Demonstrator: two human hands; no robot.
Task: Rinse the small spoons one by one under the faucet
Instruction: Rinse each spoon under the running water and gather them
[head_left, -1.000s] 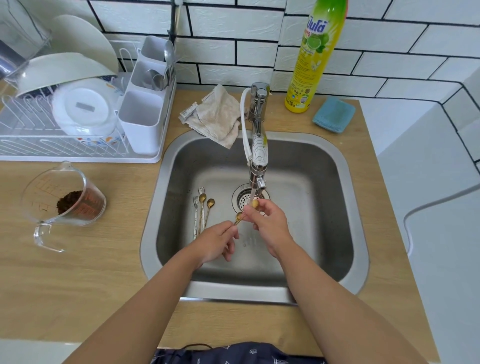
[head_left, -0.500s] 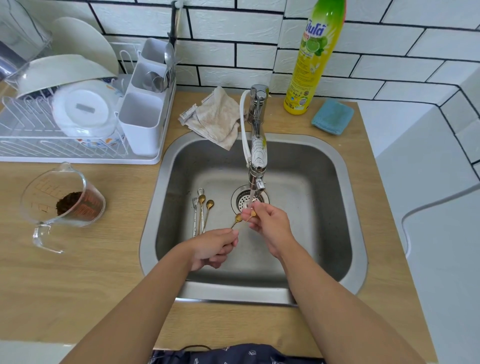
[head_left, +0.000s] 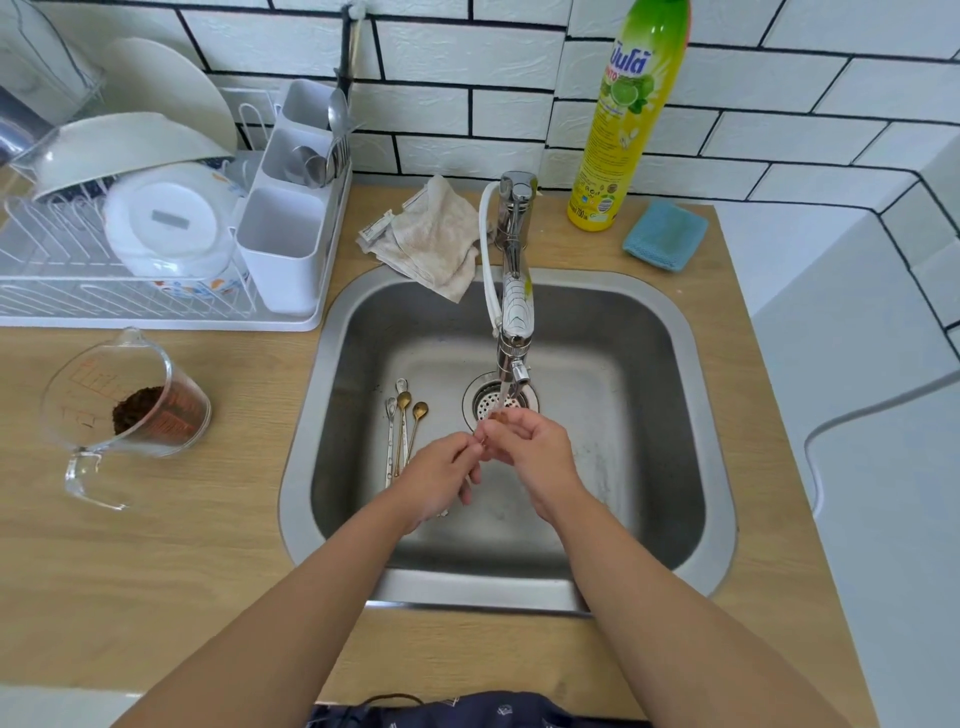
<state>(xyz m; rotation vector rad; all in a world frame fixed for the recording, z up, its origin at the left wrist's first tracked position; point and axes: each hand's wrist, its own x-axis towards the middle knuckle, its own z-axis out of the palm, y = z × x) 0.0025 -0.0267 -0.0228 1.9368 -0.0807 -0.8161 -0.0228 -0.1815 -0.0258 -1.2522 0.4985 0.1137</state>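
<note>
Water runs from the faucet (head_left: 514, 332) over the middle of the steel sink (head_left: 691, 415). Right below the spout, my right hand (head_left: 530, 441) pinches the bowl end of a small gold spoon (head_left: 500, 415), which is mostly hidden by my fingers. My left hand (head_left: 439, 478) grips the same spoon's handle end, and a pale tip of it pokes out below my fingers. Several more small spoons (head_left: 402, 431), gold and silver, lie side by side on the sink floor just left of the drain (head_left: 498, 402).
A white dish rack (head_left: 156, 306) with bowls and a cutlery holder stands at the back left. A glass measuring cup (head_left: 130, 410) with brown grounds sits left of the sink. Behind the sink lie a beige cloth (head_left: 431, 239), a yellow detergent bottle (head_left: 628, 114) and a blue sponge (head_left: 665, 234).
Both hands have drawn closer together under the stream, and the gold spoon's bowl, visible earlier between them, is now covered by my right fingers.
</note>
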